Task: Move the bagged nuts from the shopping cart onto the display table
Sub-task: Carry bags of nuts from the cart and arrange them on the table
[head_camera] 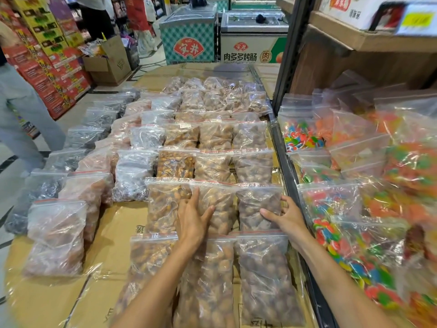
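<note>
Two hands work the cardboard-covered tabletop (113, 230). Left hand (192, 218) lies flat, fingers straight, on a bag of pale nuts (218, 209). At its 3 o'clock, right hand (285, 215) grips a bag of darker nuts (256, 204), fingers curled round its right edge.

Clear red-zipped bags of brown nuts (257, 207), tan cardboard table (118, 226), rainbow-coloured candy bags (331, 204)

Glossy, crinkled clear plastic bags (259, 207) of nuts lie on matt brown cardboard (113, 233); at 3 o'clock, a dark metal rail (287, 166); at 1 o'clock, wooden shelving (354, 58).
</note>
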{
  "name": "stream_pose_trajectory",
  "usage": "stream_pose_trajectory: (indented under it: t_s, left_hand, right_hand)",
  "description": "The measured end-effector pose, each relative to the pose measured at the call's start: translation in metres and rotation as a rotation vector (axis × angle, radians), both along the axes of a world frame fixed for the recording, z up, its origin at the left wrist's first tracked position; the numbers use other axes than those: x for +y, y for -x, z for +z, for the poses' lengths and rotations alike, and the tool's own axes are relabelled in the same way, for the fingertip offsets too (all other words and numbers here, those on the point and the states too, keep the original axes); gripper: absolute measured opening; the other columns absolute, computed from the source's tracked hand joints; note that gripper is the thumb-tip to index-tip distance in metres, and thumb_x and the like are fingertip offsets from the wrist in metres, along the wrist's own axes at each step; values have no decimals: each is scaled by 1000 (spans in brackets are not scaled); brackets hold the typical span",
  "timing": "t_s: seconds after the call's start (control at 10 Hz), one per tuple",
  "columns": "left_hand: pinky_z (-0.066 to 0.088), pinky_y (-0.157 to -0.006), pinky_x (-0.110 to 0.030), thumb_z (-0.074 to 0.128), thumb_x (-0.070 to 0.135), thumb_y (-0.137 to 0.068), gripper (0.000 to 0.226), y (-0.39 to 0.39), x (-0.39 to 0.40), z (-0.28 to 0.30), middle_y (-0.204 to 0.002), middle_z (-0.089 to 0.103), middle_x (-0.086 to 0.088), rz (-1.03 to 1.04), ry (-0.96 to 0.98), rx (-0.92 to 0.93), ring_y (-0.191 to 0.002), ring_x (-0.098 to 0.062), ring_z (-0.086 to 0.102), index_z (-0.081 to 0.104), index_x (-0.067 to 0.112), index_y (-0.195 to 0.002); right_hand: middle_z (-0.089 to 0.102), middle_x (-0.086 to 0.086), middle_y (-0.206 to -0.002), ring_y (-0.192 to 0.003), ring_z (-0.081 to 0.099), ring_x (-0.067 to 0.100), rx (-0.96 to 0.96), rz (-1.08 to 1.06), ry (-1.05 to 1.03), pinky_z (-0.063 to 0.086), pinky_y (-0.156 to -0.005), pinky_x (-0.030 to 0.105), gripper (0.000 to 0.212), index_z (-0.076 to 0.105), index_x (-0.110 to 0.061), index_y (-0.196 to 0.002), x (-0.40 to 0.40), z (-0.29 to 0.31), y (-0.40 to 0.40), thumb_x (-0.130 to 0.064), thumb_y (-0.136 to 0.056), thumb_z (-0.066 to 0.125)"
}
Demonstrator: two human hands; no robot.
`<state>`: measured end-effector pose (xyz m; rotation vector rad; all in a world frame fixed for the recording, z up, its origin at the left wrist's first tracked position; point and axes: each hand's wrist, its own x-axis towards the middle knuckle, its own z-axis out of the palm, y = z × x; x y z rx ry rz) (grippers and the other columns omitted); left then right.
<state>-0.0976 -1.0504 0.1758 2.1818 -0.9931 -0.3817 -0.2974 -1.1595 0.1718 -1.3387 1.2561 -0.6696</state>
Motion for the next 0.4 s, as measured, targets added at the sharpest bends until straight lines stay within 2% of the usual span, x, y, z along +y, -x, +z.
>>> stream_pose_trajectory:
  t_s: [0.1,0.2,0.3,0.4]
  left_hand:
    - [42,-79,-29,62,36,-88,70,3,2,-5,-116,49,-10,21,-5,-2,-98,-19,46,28,21,-147]
    - [47,-91,-39,60,37,-89,69,8,1,-3,-129,45,-16,36,-49,3,-113,-29,49,26,21,-147]
    - [43,-93,-38,58,36,-90,65,11,1,4,-131,45,-17,12,-60,2,-116,-30,49,29,15,-145]
    - [40,-98,-36,56,33,-92,58,9,9,15,-132,50,-15,-33,13,-32,-121,-28,47,36,6,-139]
  right_hand:
    - [56,8,-129,-118,53,22,28,4,2,44,-96,34,79,40,-11,-137,0,-5,-1,-17,-71,82]
    - [54,8,-133,-120,53,22,37,19,-9,44,-99,35,81,36,-11,-140,0,-6,-1,-17,-73,81]
    - [56,6,-127,-113,55,20,26,25,-41,46,-93,32,75,38,-8,-138,-1,-7,0,-17,-75,79]
    - [58,7,-115,-103,56,20,100,0,35,46,-74,22,54,46,-5,-130,3,6,6,-13,-83,71]
